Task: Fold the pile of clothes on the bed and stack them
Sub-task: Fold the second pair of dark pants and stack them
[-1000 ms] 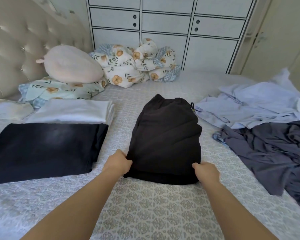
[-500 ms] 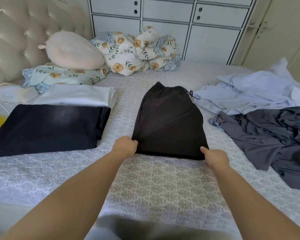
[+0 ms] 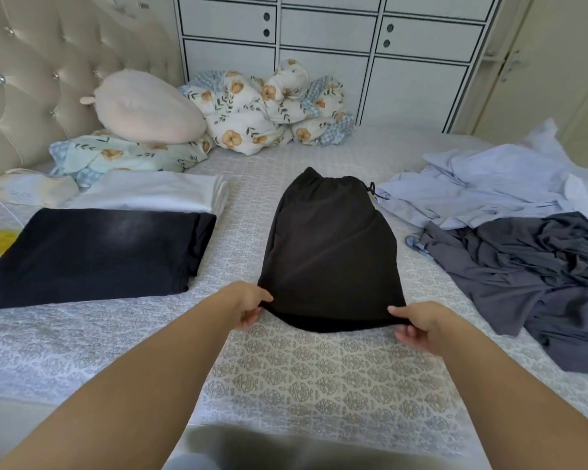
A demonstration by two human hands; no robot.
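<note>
Pinching the near corners of the black shorts (image 3: 330,252), our left hand (image 3: 248,301) and right hand (image 3: 418,322) have lifted that hem off the bed (image 3: 319,374), where it lay flat a moment ago. We judge another fold comes next, toward the far waistband.

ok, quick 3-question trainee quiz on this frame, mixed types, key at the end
1. True or false: both hands grip the near edge of the black shorts.
2. Which lies nearest the left hand? A) lilac shirt B) folded dark jeans C) floral blanket
3. Fill in: the unfolded grey garment lies on the person's ____ side.

Key: 1 true; 2 B; 3 right. The right hand grips the other corner.
</note>
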